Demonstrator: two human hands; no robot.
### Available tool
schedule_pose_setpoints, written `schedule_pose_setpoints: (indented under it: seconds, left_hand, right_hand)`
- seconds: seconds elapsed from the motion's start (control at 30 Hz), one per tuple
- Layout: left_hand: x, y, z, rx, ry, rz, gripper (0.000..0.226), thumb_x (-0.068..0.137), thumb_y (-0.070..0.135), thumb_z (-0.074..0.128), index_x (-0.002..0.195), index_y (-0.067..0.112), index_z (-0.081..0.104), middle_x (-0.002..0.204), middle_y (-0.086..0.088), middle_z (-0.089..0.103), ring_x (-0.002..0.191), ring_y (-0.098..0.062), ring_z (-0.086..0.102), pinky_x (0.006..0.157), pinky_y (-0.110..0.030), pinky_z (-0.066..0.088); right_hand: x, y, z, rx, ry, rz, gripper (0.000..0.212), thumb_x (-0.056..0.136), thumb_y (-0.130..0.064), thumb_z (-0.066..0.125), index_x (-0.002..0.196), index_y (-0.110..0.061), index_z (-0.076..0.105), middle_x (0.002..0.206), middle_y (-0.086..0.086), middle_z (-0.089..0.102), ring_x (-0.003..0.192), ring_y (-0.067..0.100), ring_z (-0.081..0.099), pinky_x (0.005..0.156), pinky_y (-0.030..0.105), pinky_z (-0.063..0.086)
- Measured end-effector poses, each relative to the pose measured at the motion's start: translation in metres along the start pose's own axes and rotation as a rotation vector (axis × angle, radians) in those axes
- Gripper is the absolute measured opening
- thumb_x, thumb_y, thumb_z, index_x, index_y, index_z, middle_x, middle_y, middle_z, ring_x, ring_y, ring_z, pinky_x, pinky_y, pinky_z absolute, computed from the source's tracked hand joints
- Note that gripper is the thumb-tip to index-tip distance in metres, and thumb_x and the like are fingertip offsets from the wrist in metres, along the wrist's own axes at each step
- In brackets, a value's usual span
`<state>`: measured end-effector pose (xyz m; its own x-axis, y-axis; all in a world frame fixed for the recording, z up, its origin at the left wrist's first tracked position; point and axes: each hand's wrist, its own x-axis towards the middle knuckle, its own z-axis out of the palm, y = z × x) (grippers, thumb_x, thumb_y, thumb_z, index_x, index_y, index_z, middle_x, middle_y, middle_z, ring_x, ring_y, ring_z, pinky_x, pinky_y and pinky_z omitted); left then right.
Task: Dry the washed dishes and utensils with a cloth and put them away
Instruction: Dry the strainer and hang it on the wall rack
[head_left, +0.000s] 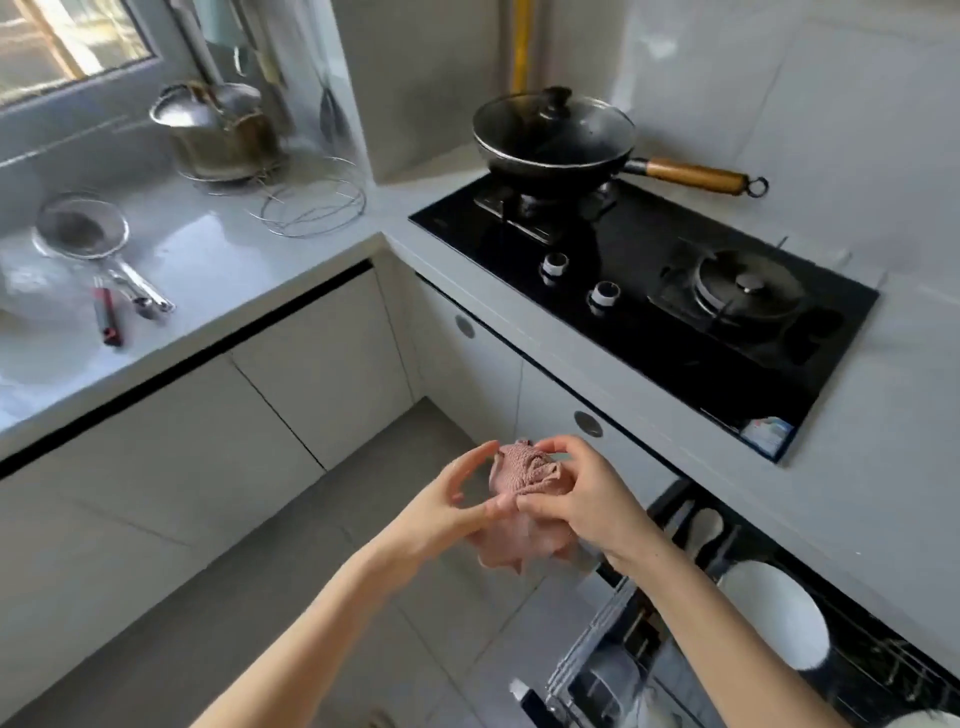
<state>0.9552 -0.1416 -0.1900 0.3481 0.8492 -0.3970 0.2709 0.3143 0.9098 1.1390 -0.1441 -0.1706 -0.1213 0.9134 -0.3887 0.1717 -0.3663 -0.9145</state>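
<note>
1. My 2 hands meet over the floor (291, 587), in the inner corner of an L-shaped counter (597, 364).
2. The counter's front edge runs just beside the right hand (587, 499). To the left the cabinets (322, 374) stand well apart, with open floor between.
3. Under my right forearm a rack (618, 639) is pulled out into the walkway. It holds a white bowl (774, 613) standing on edge and spoons (704, 530), so the room low on the right is tight.
4. The hob (649, 312) sits on the right counter, with a lidded wok (550, 140) on the far burner, its handle pointing right.
5. On the left counter a strainer (83, 228) lies near the front edge, and a steel pot (218, 130) stands further back by the window.
6. The cloth (524, 475) is pink with a ribbed weave. It is bunched up between my hands in mid-air, and a loose part hangs below them.
7. The right hand pinches the cloth's bunched top and right side with curled fingers.
8. The left hand (452, 512) curves round the cloth's left side, its thumb pressing the lower fold and a fingertip touching the top.
</note>
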Motion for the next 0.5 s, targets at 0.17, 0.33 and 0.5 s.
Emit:
schedule_pose_setpoints:
  seconds: [0.17, 0.33, 0.5]
  left_hand:
    - [-0.078, -0.003, -0.14, 0.145, 0.272, 0.168, 0.082, 0.056, 0.06, 0.071, 0.13, 0.045, 0.039, 0.131, 0.014, 0.055, 0.121, -0.003, 0.052, 0.105, -0.031, 0.042]
    - [-0.138, -0.014, -0.254, -0.006, 0.765, 0.259, 0.042, 0.072, 0.031, 0.076, 0.111, 0.022, 0.063, 0.104, 0.005, 0.07, 0.098, -0.012, 0.065, 0.088, -0.034, 0.053]
    - [-0.173, -0.033, -0.341, -0.308, 1.015, 0.295, 0.022, 0.083, 0.013, 0.069, 0.104, 0.005, 0.066, 0.091, -0.013, 0.073, 0.077, -0.024, 0.07, 0.058, -0.027, 0.054]
  right_hand:
    - [0.042, -0.083, 0.147, 0.254, -0.273, -0.033, 0.054, 0.059, -0.003, 0.077, 0.109, 0.003, 0.058, 0.099, 0.019, 0.069, 0.087, 0.028, 0.066, 0.074, 0.036, 0.054]
    - [0.07, -0.134, 0.292, 0.363, -0.35, -0.091, 0.032, 0.074, -0.006, 0.072, 0.104, -0.001, 0.063, 0.095, 0.015, 0.07, 0.078, 0.026, 0.066, 0.058, 0.03, 0.054]
    - [0.082, -0.154, 0.414, 0.141, -0.374, -0.252, 0.011, 0.096, -0.014, 0.056, 0.101, -0.02, 0.063, 0.098, -0.003, 0.073, 0.09, 0.01, 0.068, 0.073, 0.023, 0.055]
